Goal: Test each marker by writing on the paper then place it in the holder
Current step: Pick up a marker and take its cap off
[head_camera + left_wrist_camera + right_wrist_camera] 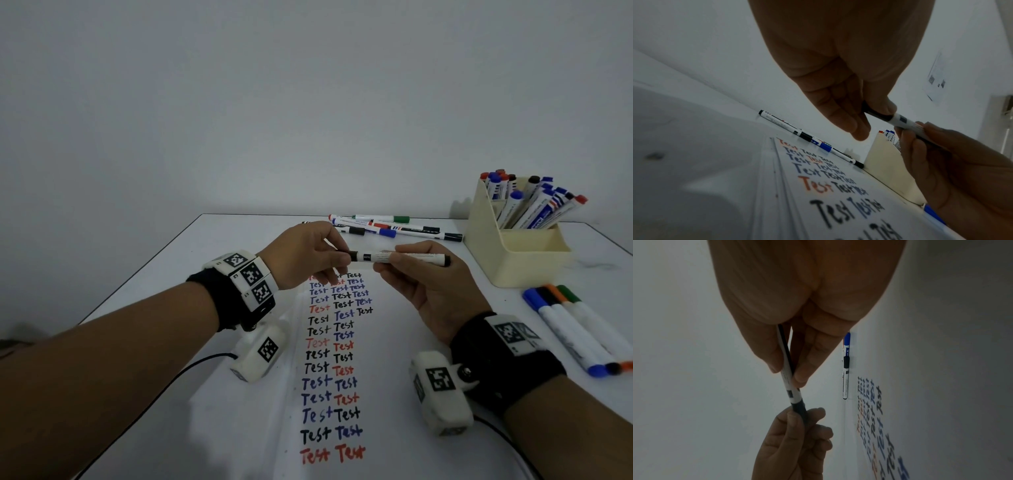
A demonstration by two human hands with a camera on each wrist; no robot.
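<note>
A white marker with black ends point(404, 257) is held level above the paper point(329, 359), which carries rows of "Test" in black, blue and red. My left hand point(318, 255) pinches the marker's black cap point(878, 114) at its left end. My right hand point(411, 270) grips the white barrel point(786, 374) near the middle. In the wrist views the cap point(799, 408) sits flush against the barrel. The cream holder point(513, 253) stands at the back right with several markers in it.
Several loose markers point(394, 228) lie at the table's far edge, left of the holder. Several more markers point(579, 329) lie in a row at the right, in front of the holder. A cable point(191, 368) trails across the table's near left.
</note>
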